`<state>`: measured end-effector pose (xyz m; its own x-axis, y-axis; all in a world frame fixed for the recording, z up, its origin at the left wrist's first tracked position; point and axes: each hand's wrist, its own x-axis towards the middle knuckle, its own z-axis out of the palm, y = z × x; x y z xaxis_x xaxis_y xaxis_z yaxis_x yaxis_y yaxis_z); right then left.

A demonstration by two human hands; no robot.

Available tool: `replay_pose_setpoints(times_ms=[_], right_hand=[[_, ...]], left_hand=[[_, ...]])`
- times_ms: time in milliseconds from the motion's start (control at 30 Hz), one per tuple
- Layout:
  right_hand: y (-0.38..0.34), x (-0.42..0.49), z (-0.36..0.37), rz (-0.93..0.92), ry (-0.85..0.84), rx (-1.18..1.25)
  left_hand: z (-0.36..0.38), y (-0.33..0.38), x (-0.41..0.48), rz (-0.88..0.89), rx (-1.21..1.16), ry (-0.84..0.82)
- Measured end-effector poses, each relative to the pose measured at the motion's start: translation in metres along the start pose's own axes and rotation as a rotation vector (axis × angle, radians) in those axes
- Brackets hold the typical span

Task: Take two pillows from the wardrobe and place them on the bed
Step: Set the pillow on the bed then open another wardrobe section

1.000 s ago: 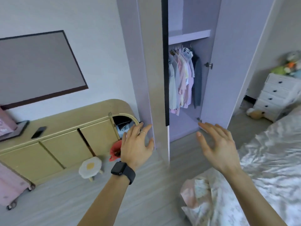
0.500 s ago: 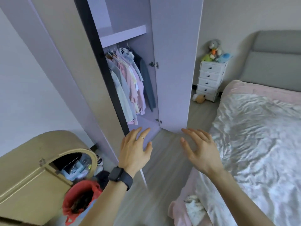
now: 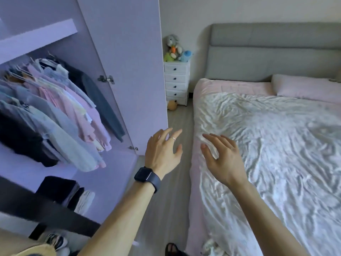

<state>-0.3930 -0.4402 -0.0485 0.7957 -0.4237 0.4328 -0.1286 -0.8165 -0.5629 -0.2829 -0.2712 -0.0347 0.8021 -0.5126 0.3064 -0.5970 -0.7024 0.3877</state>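
The lilac wardrobe (image 3: 127, 52) stands open on the left, with hanging shirts (image 3: 60, 108) and folded clothes (image 3: 70, 193) inside; I see no pillow in it. On the right lies the bed (image 3: 276, 145) under a rumpled white cover, with one pink pillow (image 3: 306, 87) by the grey headboard (image 3: 267, 52). My left hand (image 3: 162, 150), wearing a ring and a dark watch, hovers open over the floor strip between wardrobe and bed. My right hand (image 3: 223, 159) is open too, above the bed's near edge. Neither holds anything.
A white chest of drawers (image 3: 177, 82) with plush toys (image 3: 175, 48) on top stands against the far wall, a round orange toy (image 3: 172, 105) at its foot. The open wardrobe door (image 3: 140, 80) borders the narrow floor strip. Shoes (image 3: 55, 242) and a sandal (image 3: 171, 249) lie at the bottom.
My view has swung right, from the cabinet and wardrobe towards the bed and headboard. Both hands stayed open and raised, and now sit closer together by the bed's edge.
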Motion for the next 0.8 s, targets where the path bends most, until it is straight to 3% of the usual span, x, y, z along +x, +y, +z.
replay_pose_setpoints(times_ms=[433,800], right_hand=[[0.111,0.255,0.064,0.141,0.050,-0.047],[0.155,0.456,0.111,0.138,0.075,-0.115]], left_hand=[[0.110,-0.013,0.305,0.064,-0.082,-0.099],[0.154,-0.048,0.514,0.098,-0.092,-0.042]])
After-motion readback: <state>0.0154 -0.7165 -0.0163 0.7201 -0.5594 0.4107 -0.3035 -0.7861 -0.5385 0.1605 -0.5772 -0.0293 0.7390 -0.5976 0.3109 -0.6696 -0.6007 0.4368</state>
